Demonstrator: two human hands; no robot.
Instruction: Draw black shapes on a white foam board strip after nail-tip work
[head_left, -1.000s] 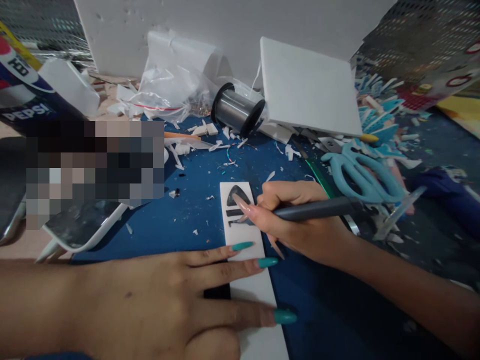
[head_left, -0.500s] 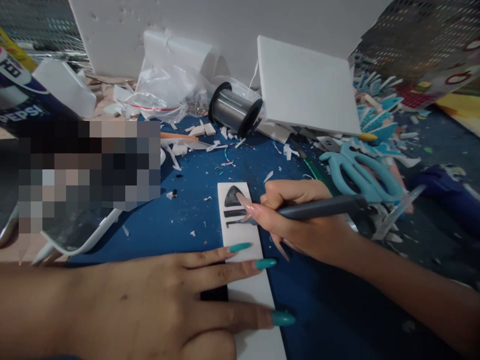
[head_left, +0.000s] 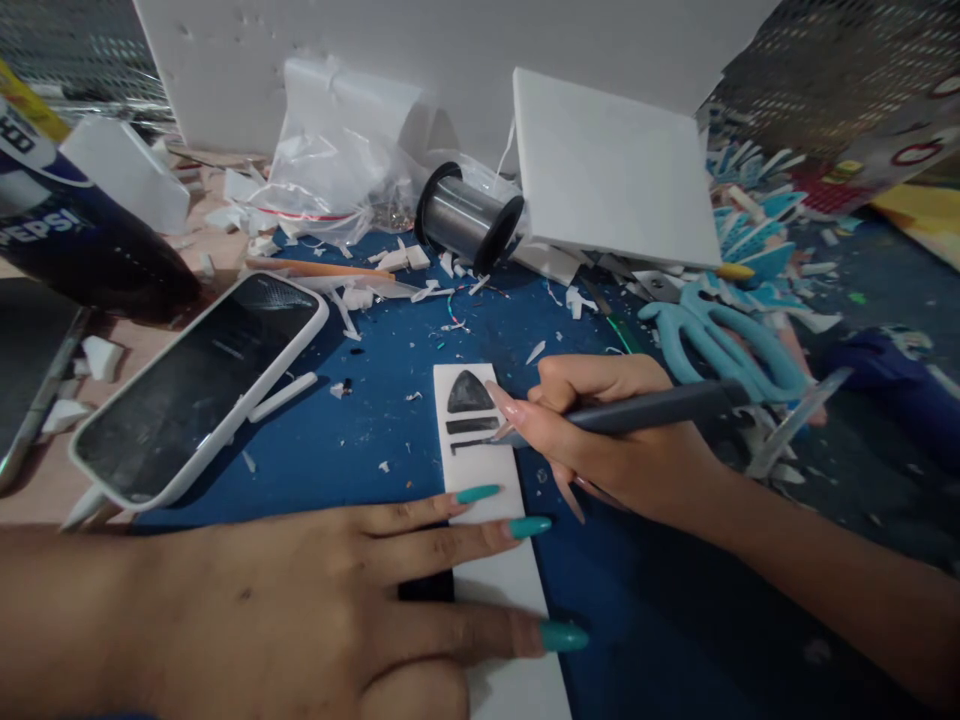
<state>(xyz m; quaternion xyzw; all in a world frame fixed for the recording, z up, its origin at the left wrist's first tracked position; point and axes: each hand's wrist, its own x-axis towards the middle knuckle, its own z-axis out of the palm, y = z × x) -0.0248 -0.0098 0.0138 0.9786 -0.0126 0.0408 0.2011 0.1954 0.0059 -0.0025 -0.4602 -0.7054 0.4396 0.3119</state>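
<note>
A long white strip [head_left: 487,480], apparently foam board, lies on the blue mat. Near its far end are black shapes: a filled rounded triangle [head_left: 468,392], a bar [head_left: 472,425] and a thin hooked line [head_left: 469,445]. My right hand [head_left: 622,430] pinches a dark grey pen [head_left: 660,407], its tip low at the right end of the thin line; fingers partly cover the tip. My left hand [head_left: 360,590], with long teal nails, lies flat across the strip, fingers spread, pressing on it below the shapes. A black patch [head_left: 426,587] shows between two of its fingers.
A phone [head_left: 202,390] and a Pepsi bottle [head_left: 90,230] stand out at left. Behind are a wire spool [head_left: 469,217], a plastic bag [head_left: 337,150] and a white board [head_left: 615,170]. Blue-handled scissors [head_left: 724,345] lie right of my right hand. White scraps litter the mat [head_left: 390,400].
The pen's tip has shifted slightly right along the thin line, and its back end has risen a little in view. My left hand stays in place on the strip.
</note>
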